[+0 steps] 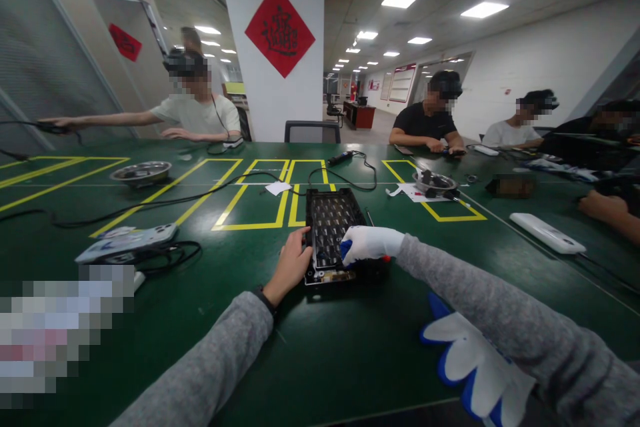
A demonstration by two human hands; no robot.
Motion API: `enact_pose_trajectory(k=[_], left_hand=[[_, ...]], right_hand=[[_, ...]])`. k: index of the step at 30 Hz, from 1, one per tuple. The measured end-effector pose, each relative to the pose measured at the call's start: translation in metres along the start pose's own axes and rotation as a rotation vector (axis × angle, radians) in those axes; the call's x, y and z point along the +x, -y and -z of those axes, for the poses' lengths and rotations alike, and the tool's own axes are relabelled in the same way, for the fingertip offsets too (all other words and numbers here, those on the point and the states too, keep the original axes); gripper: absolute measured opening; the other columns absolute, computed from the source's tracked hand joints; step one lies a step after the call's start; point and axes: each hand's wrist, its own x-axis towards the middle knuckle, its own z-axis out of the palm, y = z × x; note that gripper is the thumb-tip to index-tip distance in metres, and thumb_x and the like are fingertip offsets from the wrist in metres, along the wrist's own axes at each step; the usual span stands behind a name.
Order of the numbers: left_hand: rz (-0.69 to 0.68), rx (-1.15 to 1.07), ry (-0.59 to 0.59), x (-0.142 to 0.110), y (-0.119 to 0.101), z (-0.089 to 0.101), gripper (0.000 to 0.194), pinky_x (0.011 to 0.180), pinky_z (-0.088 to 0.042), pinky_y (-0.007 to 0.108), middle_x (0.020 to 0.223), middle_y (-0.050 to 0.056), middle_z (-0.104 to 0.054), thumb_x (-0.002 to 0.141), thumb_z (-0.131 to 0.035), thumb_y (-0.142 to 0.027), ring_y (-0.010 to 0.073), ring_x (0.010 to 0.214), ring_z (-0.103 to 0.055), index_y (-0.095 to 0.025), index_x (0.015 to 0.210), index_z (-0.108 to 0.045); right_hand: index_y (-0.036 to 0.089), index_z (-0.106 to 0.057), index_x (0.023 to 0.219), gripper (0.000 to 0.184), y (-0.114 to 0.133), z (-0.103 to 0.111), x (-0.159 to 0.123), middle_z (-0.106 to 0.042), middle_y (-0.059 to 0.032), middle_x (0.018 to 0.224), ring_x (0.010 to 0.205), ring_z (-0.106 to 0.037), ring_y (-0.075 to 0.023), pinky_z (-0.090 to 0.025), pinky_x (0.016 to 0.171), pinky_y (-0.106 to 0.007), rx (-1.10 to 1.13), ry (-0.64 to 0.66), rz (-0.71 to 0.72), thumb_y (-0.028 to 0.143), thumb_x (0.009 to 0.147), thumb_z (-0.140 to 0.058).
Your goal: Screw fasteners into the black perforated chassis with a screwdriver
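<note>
left hand [291, 260], bare, dark wristband [267, 300]: thumb and fingers lie along the left edge of an open black case [331, 220]; whether they pinch it, we cannot tell.
right hand [369, 245], in a white glove [377, 240] with blue fingertips: fingers bent together over the case's right half; whether they clamp anything, we cannot tell.
black case, 1: rows of small compartments inside, flat on the green table [320, 360], between our 2 hands.
blue-and-white glove [473, 353], 1, loose, near the table's front edge.
left metal bowl [141, 173], 1, well apart from the case.
right metal bowl [423, 188], 1, holding dark parts [436, 181].
white corded block [547, 233], 1, at right.
black corded tool [340, 159], 1, beyond the case.
</note>
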Motion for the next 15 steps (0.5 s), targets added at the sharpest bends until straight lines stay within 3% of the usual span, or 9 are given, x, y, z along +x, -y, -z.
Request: enact_pose_trajectory(k=[15], left_hand=[[0.002, -0.025, -0.004, 0.000, 0.003, -0.001, 0.048, 0.101, -0.034, 0.041, 0.122, 0.010, -0.049, 0.076, -0.042, -0.015, 0.0228, 0.113, -0.047, -0.016, 0.124, -0.045]], right_hand=[[0.017, -0.067, 0.081, 0.040, -0.004, 0.026, -0.010, -0.065, -0.0038, 0.078, 0.065, -0.059, -0.0171, -0.043, 0.053, -0.025, -0.049, 0.010, 0.033, 0.051, 0.058, -0.068]])
